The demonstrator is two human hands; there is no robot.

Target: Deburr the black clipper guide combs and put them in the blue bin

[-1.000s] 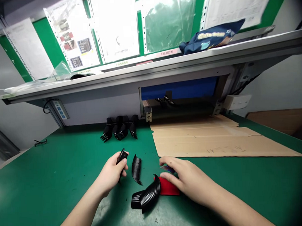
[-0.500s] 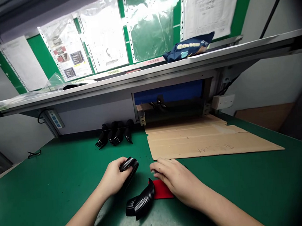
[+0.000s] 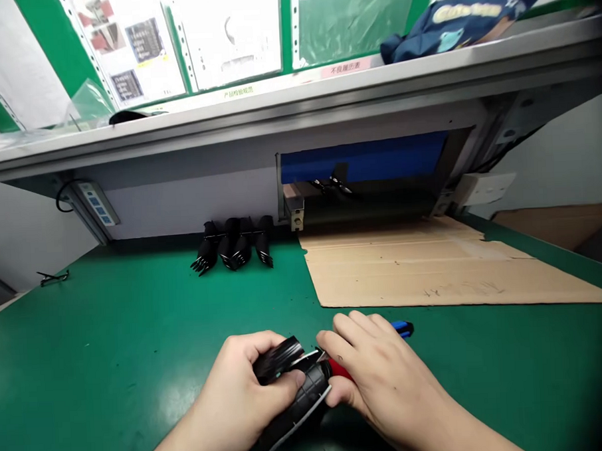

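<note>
My left hand (image 3: 253,387) is closed on a black moulded plastic part (image 3: 312,384), with ribs, a gridded surface and a pale edge. Its thumb presses on top, and a glossy ridged section (image 3: 279,359) sticks up between thumb and fingers. Close against the part's right end, my right hand (image 3: 377,362) is closed round a utility knife (image 3: 402,329). The blue and black handle end shows behind the knuckles, and a thin metal tip shows at the part. A red piece (image 3: 338,370) peeks out under the right fingers, mostly hidden.
Several black curved parts (image 3: 237,245) stand in a row at the back of the green table (image 3: 136,326). A cardboard sheet (image 3: 383,275) lies at the right, before a blue-curtained opening (image 3: 368,159). A metal shelf (image 3: 276,110) spans above. Small black clippers (image 3: 54,277) lie far left.
My hands have come together, and the knife in my right hand is now at the black part. The black part lying by the red piece no longer shows separately. The view has tilted down and closer.
</note>
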